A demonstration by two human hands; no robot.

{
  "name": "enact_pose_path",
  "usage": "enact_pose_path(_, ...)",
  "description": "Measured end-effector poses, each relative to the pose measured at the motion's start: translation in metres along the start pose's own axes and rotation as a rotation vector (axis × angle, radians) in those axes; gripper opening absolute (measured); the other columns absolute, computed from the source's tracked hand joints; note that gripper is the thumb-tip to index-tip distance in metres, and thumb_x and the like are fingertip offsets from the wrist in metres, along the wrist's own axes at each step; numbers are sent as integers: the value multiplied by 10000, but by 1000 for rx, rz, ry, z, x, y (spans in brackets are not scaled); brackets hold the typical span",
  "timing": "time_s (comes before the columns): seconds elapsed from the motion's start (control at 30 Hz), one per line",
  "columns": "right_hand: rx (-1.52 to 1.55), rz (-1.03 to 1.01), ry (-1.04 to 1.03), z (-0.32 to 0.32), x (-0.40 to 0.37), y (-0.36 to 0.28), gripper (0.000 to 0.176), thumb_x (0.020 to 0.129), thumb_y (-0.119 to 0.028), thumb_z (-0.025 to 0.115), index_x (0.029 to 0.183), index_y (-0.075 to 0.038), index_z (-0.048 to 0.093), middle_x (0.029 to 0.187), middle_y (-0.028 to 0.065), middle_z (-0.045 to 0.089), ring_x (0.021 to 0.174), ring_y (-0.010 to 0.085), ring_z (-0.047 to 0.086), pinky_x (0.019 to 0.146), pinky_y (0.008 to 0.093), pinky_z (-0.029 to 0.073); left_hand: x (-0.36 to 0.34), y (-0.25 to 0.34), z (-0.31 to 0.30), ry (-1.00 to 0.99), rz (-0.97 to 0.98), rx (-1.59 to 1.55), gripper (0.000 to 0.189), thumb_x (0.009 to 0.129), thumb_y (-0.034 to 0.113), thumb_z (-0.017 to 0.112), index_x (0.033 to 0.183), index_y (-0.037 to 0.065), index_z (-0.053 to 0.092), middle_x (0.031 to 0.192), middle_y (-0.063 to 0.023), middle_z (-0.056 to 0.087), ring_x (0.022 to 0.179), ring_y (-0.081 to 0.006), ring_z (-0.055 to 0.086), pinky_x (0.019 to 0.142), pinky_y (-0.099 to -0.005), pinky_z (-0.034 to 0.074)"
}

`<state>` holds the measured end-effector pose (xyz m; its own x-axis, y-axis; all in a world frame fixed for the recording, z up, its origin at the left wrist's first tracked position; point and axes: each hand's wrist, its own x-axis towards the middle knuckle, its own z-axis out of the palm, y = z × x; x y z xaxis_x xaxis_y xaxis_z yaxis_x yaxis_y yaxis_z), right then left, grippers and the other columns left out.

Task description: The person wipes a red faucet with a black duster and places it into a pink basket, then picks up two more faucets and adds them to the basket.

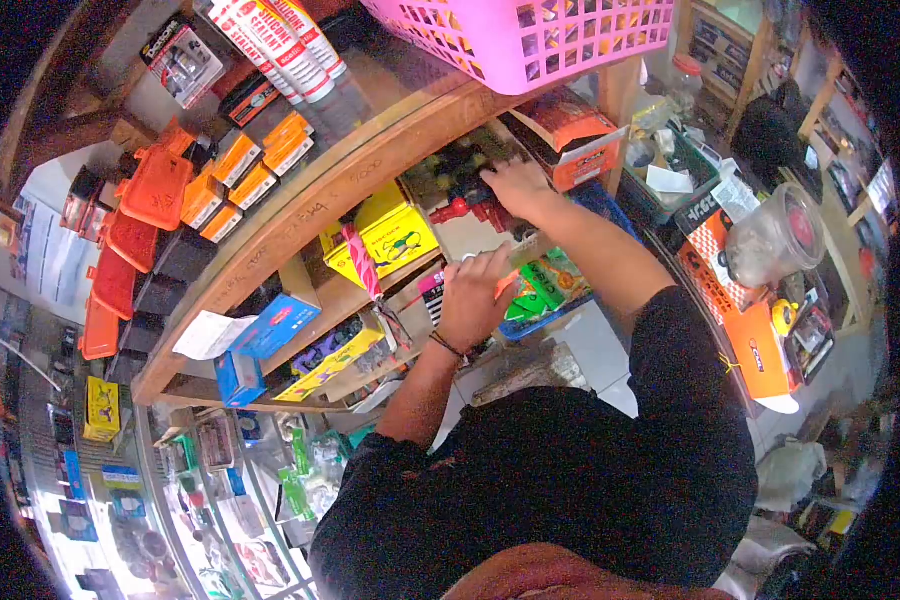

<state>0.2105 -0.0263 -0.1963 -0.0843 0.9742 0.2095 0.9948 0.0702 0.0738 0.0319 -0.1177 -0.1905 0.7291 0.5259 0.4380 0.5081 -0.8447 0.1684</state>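
Observation:
My right hand (520,188) reaches into an open cardboard box (485,243) on the lower shelf. Its fingers are stretched out over red and dark parts (463,209), whose kind I cannot make out. Closer to my body, my left hand (473,298) has its fingers curled over the near edge of that box. A ring shows on one finger and a band circles the wrist. Left of the box stands a yellow box (382,238) with a pink wrapped item (358,258) against it. Green packets (537,288) lie in a blue tray below my right forearm.
A pink basket (500,50) stands on the wooden-edged upper shelf (370,155), beside silicone sealant tubes (275,45), small orange boxes (255,185) and red-orange bins (155,190). An orange carton (575,150) sits behind my right hand. Farther right is a clear plastic jar (770,240).

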Motion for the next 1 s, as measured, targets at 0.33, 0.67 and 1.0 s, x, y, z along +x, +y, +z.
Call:
enact_pose_path(0.33, 222, -77, -284, -42, -12, -27, 251, 694, -178, 519, 906, -58, 581, 876, 140, 598, 791, 299, 583, 682, 412, 462, -1, -2, 3, 29, 14, 8, 502, 745, 275, 548, 1171, 50, 407, 940, -93, 531, 821, -230, 499, 738, -360, 336)
enact_pose_path(0.67, 358, -267, -420, -4, 0, -33, 261, 694, -271, 505, 747, -48, 630, 772, 199, 586, 730, 341, 568, 661, 417, 448, 1, 0, 4, -11, -32, -15, 497, 755, 286, 544, 1175, 57, 407, 970, -118, 531, 870, -260, 497, 757, -387, 327)
enact_pose_path(1.0, 394, -222, -342, 9, 2, -34, 307, 696, -326, 517, 697, -43, 635, 721, 196, 583, 692, 350, 569, 656, 419, 453, 0, 3, 6, -3, -98, -1, 524, 740, 268, 582, 1203, 118, 388, 946, -102, 532, 886, -267, 490, 775, -395, 320)
